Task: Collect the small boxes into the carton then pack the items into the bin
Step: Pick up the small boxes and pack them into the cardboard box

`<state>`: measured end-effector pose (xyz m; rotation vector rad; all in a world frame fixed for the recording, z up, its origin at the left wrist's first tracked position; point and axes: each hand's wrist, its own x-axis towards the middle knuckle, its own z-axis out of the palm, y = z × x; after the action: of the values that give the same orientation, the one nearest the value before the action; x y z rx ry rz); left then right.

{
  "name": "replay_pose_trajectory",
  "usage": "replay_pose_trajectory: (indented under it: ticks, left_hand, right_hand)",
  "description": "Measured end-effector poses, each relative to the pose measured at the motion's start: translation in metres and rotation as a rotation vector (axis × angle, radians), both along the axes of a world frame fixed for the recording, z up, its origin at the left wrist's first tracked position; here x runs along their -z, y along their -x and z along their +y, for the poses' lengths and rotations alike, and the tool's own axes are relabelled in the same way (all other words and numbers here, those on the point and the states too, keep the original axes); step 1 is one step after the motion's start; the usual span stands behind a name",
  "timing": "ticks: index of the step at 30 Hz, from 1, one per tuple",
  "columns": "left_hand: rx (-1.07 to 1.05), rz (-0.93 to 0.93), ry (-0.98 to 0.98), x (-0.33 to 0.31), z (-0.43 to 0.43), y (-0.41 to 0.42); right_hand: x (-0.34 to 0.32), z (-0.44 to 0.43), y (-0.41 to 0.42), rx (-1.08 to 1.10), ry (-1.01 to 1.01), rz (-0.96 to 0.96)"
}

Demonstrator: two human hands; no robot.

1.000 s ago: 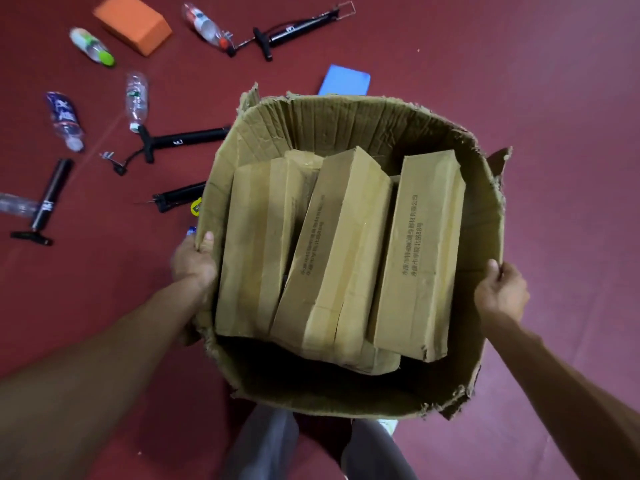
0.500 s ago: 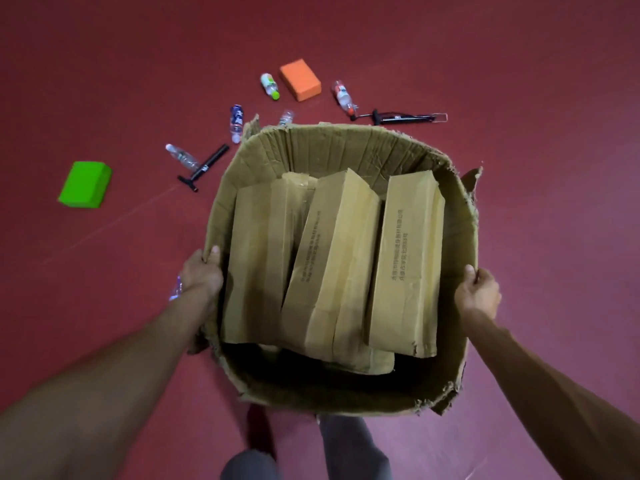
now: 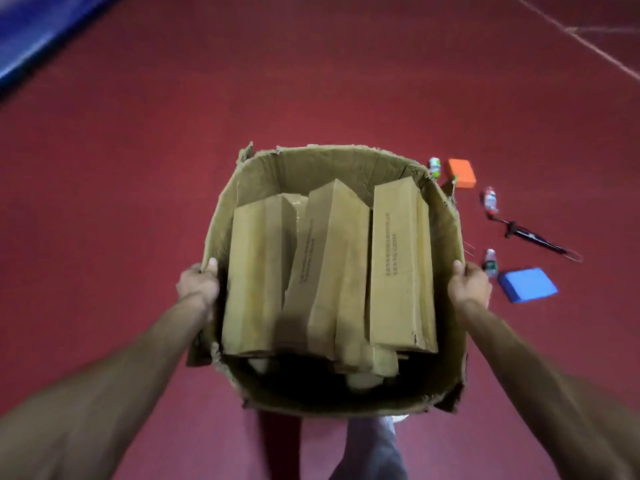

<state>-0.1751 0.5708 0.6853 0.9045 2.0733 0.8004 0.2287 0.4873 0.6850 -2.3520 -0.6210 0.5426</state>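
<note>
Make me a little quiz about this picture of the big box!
1. True or false: the left hand and the right hand each hold a side of the carton.
2. Which colour is the block on the floor nearest the right hand? A green, B blue, C yellow.
3. Fill the gap: the small boxes lie ___ the carton.
Key: 1 true; 2 B; 3 inside.
</note>
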Motion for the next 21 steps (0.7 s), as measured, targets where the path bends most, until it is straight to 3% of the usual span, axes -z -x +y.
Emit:
replay_pose_trajectory:
  ticks: [10,21]
  left_hand:
    - [-0.598,0.036,-0.059,-0.077,-0.194,0.336]
    - [-1.122,0.175,0.097,-0.074,-0.347,0.547]
  right_hand:
    - [-0.082,0.065,0.365,-0.689,-0.098,0.050]
    - [-0.076,0.097,0.738,-1.311,-0.033,0.167]
